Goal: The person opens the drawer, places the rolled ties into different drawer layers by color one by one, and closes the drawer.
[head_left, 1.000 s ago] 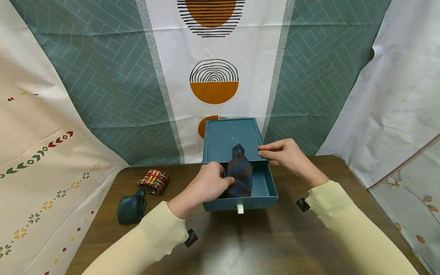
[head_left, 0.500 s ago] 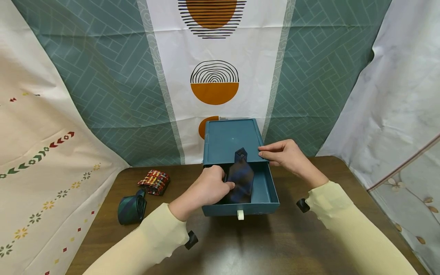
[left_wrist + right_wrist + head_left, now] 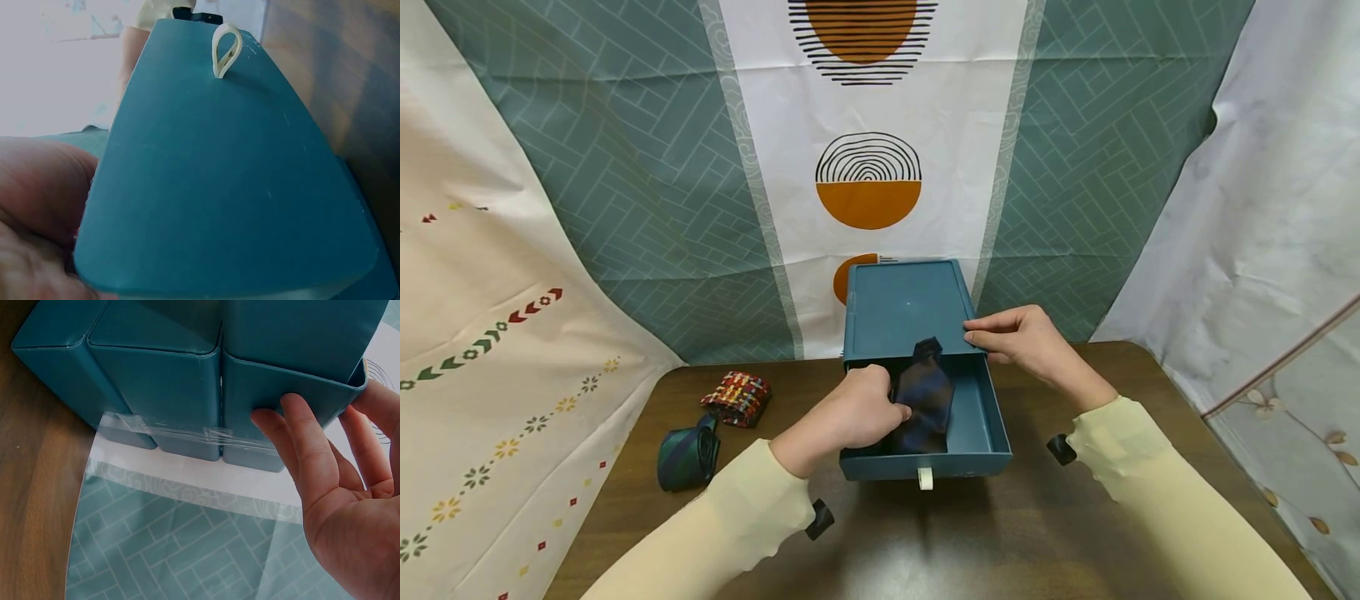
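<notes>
A teal drawer unit [image 3: 910,304] stands on the table against the hanging cloth, its top drawer [image 3: 973,417] pulled out toward me. Inside lies a rolled dark blue necktie [image 3: 925,396], its narrow end sticking up at the back over the casing's front edge. My left hand [image 3: 853,412] reaches over the drawer's left wall and grips the necktie, thumb across it; the other fingertips are hidden inside. A pale loop pull [image 3: 226,50] hangs on the drawer front. My right hand [image 3: 334,469] pinches the casing's front right corner, with more fingers spread against its side.
To the left on the wooden table [image 3: 1015,533] lie a rolled dark green tie [image 3: 687,457] and a rolled red-yellow woven tie [image 3: 741,397]. Below the top drawer, two more drawer casings [image 3: 156,394] are stacked. Patterned cloths hang behind and at both sides.
The top drawer has slid farther out toward me, carrying the necktie with it. My left hand has shifted slightly nearer along with them. The right hand keeps its hold on the casing.
</notes>
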A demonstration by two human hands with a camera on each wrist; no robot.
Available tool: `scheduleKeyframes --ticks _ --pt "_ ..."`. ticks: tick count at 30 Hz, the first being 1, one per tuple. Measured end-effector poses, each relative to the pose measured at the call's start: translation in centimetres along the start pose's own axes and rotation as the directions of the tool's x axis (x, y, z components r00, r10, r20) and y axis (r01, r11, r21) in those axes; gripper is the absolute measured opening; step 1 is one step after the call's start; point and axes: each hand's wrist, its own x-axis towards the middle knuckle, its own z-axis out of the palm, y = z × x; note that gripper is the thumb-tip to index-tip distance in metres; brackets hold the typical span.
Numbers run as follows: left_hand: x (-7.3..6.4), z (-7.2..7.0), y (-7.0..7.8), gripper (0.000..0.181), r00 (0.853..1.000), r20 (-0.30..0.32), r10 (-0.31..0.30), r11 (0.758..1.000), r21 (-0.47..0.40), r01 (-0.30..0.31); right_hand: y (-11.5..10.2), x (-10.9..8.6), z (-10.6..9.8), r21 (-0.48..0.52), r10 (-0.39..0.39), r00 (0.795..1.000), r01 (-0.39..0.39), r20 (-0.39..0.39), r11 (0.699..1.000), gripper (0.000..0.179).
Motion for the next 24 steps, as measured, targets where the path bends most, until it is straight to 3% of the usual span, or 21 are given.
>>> scheduleKeyframes --ticks 11,24 --pt "0.8 0.0 -0.1 0.027 0.999 0.017 -0.039 0.998 -0.046 0.04 0.1 0.1 0.1 0.008 -0.006 1.0 0.006 -0.004 1.0 0.041" --pt "1.9 0.1 0.2 0.023 0.998 -0.025 -0.052 0.995 -0.09 0.049 0.0 0.1 0.2 -0.007 -0.002 1.0 0.002 -0.018 1.0 0.04"
